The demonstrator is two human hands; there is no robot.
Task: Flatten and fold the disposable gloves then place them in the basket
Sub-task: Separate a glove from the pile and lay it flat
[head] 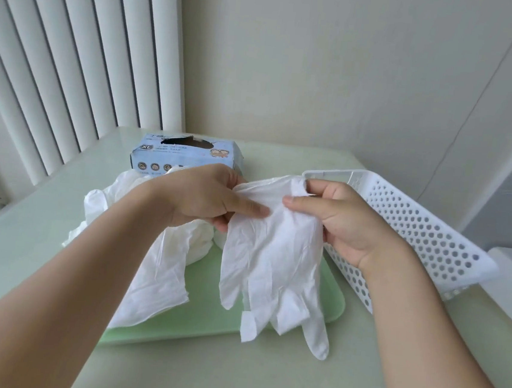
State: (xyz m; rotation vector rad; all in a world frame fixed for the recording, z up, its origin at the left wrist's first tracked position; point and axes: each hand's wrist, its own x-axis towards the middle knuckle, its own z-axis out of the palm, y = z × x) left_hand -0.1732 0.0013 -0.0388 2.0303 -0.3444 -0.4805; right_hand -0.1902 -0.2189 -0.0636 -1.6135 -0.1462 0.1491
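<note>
While it hangs from both hands, the white disposable glove [270, 257] runs its long axis from twelve to six o'clock, cuff at the top and fingers drooping toward me past the near edge of the green tray [205, 320]. I see my left hand [204, 198] pinching the cuff's nine o'clock side, thumb laid flat across the front with the other fingers curled behind. My right hand [336, 220] pinches the three o'clock side, thumb on the front and forefinger hooked over the top edge. At nine o'clock from the held glove, a loose pile of gloves [154, 262] sprawls over the tray onto the pale table [24, 252]. At three o'clock sits the white perforated basket [416, 234]. Farthest, at twelve, stands the blue glove box [186, 154].
</note>
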